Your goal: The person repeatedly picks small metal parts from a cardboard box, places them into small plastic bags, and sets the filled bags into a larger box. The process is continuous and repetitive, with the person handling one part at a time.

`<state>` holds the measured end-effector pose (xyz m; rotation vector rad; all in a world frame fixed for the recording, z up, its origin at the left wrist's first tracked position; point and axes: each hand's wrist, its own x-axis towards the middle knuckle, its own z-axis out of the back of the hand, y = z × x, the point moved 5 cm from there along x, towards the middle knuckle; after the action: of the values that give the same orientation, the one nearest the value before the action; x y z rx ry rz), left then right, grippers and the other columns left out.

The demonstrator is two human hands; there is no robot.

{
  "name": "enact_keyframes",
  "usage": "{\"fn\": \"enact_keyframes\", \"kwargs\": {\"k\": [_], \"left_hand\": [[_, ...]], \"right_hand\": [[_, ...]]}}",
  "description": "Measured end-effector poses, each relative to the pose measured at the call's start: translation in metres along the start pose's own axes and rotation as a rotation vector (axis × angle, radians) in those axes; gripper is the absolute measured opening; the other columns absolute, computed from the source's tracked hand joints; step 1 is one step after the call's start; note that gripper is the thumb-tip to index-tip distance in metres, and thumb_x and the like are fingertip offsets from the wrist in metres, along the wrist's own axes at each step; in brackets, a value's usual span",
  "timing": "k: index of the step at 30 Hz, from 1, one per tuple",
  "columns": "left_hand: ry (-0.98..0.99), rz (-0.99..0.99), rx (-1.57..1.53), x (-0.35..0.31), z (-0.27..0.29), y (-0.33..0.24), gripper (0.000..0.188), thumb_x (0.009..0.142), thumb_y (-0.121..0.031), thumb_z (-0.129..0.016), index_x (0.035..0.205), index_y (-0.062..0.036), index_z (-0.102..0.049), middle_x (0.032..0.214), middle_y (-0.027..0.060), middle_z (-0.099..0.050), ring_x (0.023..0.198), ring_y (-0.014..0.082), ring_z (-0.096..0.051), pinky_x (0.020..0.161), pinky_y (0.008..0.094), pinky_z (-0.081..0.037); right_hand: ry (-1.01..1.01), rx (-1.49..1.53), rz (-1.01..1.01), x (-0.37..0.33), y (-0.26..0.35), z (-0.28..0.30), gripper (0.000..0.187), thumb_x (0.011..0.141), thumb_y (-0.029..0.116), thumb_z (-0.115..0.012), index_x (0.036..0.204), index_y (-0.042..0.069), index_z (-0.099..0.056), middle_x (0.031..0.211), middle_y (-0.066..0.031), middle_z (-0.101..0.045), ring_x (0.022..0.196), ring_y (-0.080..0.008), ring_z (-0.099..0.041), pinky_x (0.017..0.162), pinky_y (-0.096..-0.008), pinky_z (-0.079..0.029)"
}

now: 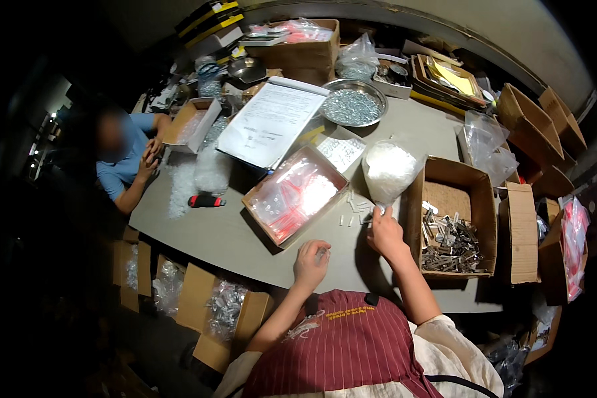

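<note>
My left hand (311, 264) is curled above the table's near edge, its fingers closed round something small and translucent that I cannot make out. Farther right, my right hand (384, 232) has its fingertips pinched together at the foot of a clear plastic bag (390, 174) full of white pieces. Whatever those fingertips hold is too small to name. Just left of them, several short white plastic tubes (355, 207) lie loose on the table. A cardboard box (247, 201) of clear zip bags with red edges (296, 192) stands in front of my left hand.
At right, an open cardboard box (489, 219) holds metal clips (454, 247). A metal bowl (382, 114) of small metal parts and a clipboard with papers (272, 123) lie farther back. A red-and-black tool (206, 201) is at left, near a person in blue (132, 149). Open boxes (196, 292) stand below the table's edge.
</note>
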<state>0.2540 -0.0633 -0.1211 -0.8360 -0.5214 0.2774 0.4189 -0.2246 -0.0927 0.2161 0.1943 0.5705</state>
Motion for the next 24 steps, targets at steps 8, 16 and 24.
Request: {"fn": "enact_keyframes", "kwargs": {"k": [8,16,24], "left_hand": [[-0.002,-0.002,0.034,0.0,-0.002,-0.002,0.015,0.084,-0.006,-0.068,0.098,-0.0106,-0.064,0.098,0.006,-0.066,0.098,0.0295,-0.062,0.088,0.0397,-0.048],[-0.04,0.066,0.011,-0.007,0.003,0.003,0.014,0.084,-0.007,-0.069,0.097,-0.0113,-0.065,0.096,0.0054,-0.066,0.096,0.0274,-0.063,0.085,0.0382,-0.05],[0.005,-0.078,-0.105,-0.003,-0.006,0.015,0.016,0.08,-0.007,-0.069,0.094,-0.0085,-0.06,0.093,0.0094,-0.063,0.095,0.0309,-0.061,0.088,0.0423,-0.046]], "right_hand": [[-0.241,0.05,-0.075,0.028,-0.022,-0.029,0.045,0.08,0.02,-0.076,0.112,0.001,-0.049,0.098,-0.0245,-0.06,0.077,-0.0415,-0.069,0.067,-0.0498,-0.057],[-0.284,-0.012,0.02,0.023,-0.025,-0.04,0.03,0.079,0.016,-0.069,0.103,0.001,-0.059,0.093,-0.0215,-0.064,0.079,-0.0391,-0.068,0.066,-0.0479,-0.056],[-0.297,-0.102,0.101,0.007,-0.02,-0.038,0.024,0.08,0.023,-0.068,0.089,0.002,-0.064,0.084,-0.0179,-0.069,0.076,-0.0367,-0.069,0.064,-0.0468,-0.056]]}}
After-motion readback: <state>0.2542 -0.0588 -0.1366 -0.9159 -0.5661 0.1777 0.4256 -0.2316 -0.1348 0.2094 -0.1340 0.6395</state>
